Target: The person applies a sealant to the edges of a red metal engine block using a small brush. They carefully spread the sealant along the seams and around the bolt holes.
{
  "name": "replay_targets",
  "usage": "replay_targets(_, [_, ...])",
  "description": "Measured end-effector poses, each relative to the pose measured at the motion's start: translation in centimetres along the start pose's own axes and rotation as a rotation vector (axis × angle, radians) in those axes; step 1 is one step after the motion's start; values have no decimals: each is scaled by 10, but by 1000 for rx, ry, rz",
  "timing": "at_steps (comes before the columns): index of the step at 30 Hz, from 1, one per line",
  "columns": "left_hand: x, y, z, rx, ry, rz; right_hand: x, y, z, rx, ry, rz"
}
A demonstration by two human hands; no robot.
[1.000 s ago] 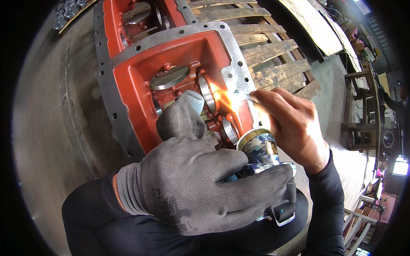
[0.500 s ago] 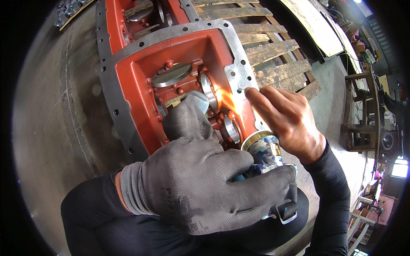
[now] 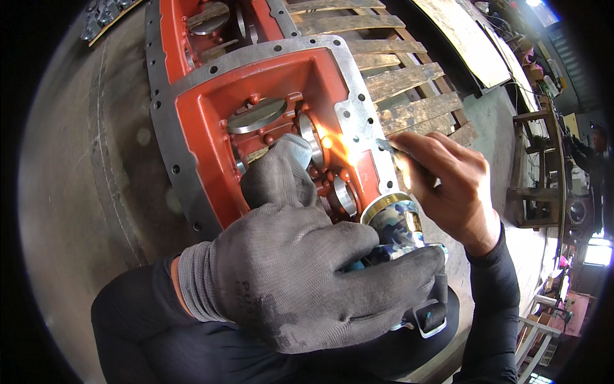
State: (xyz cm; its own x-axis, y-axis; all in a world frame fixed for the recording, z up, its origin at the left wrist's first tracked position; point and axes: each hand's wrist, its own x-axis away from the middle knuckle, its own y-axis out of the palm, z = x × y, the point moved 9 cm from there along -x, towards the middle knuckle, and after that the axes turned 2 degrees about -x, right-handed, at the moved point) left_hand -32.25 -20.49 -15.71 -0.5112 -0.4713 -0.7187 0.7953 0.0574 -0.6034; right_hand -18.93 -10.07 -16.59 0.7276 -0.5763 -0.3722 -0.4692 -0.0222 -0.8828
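Observation:
In front of me lies a red-painted cast housing [image 3: 256, 83] with a bare grey metal flange and several round machined bores. My left hand [image 3: 288, 275], in a grey knit glove, is closed around a camouflage-patterned flashlight [image 3: 393, 221] with a gold rim and a strap. Its beam glows on the housing's inner wall. A grey glove part with a pale blue tip [image 3: 281, 169] stands up over the opening; whether a finger fills it I cannot tell. My bare right hand [image 3: 444, 182] pinches a small dark flat piece [image 3: 385, 146] at the flange's right edge. The piece's kind is unclear.
A second red housing [image 3: 173, 38] adjoins at the far side. Wooden pallet slats [image 3: 403, 83] lie beyond to the right. Farther right stand a wooden rack [image 3: 537, 160] and a person [image 3: 598, 147] in dark clothes. Metal parts [image 3: 105, 16] sit at the far left.
My right hand has shifted a little right and down along the flange, and the small flat piece now shows at its fingertips. My left hand and the flashlight stay nearly in place.

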Motion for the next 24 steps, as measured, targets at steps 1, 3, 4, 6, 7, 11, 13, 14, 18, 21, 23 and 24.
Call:
replay_targets(1, [0,-1,0,-5,-1,0,-2,4,1,-15,13,-37])
replay_targets(3, [-2,-1,0,-6,0,-16,-2,7,2,-27,-15,-31])
replay_targets(4, [-2,0,0,-6,3,-23,-1,10,3,-33,-28,-28])
replay_targets(6, [-2,-1,0,-14,9,-23,-4,15,5,-44,-12,-59])
replay_targets(7, [-1,0,0,-11,9,-11,-7,16,5,-29,-15,-81])
replay_targets(11, [4,5,-2,35,-63,9,-17,30,6,-39,-34,-174])
replay_targets(13, [3,2,-4,57,-120,-6,-23,32,2,13,-35,-254])
replay_targets(14, [3,2,-5,48,-116,6,-26,31,0,42,-33,-295])
replay_targets(18, [1,-3,0,-34,10,71,-38,37,-12,115,-57,-438])
replay_targets(21, [-1,-8,-1,-17,-18,8,-41,39,-11,140,-75,-422])
replay_targets(23, [1,-9,-2,-8,-27,-8,-43,38,-14,160,-91,-416])
replay_targets(24, [3,-9,-2,-1,-20,1,-44,37,-17,173,-110,-401])
